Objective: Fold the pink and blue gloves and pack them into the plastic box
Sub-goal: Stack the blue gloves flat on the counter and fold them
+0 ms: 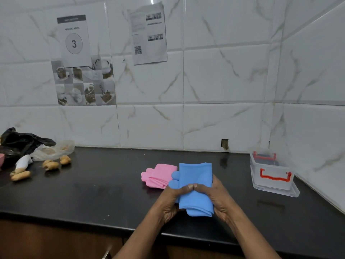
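The blue gloves (pixel 196 176) form a folded stack held above the black counter, near its front edge. My left hand (pixel 172 200) grips the stack's left side and my right hand (pixel 217 197) grips its right side, with the two thumbs meeting on top in the middle. Blue fingertips poke out at the stack's left edge. Just behind and to the left, the pink gloves (pixel 159 175) lie folded on the counter, partly hidden by the blue ones. The clear plastic box (pixel 270 182) with red handles stands open at the right, by the wall corner.
A black plastic bag (pixel 22 141), a clear bag (pixel 54 150), a white item (pixel 24 161) and several tan pieces (pixel 50 164) lie at the counter's far left. Tiled walls close the back and right. The counter's front edge (pixel 74 217) runs below my arms.
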